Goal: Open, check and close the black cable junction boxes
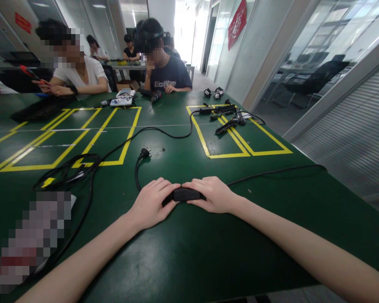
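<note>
A black power adapter (186, 194) lies low over the green tabletop, gripped at both ends. Around its left end my left hand (154, 200) is closed, thumb in front and fingers behind. My right hand (212, 194) pinches the right end the same way, and the thumbs and fingertips of both hands nearly meet. A thick cord with a black plug (144, 153) curves out from behind my left hand. From beyond my right hand a thinner black cable (278, 170) runs off toward the table's right edge.
Coiled black cable (68, 172) and a pixelated flat object (34, 237) lie at left. Yellow tape rectangles (229, 155) mark the green table (177, 261). Black tools and parts (225, 122) sit at far right, near a power drill (156, 97). Two people sit across, others behind.
</note>
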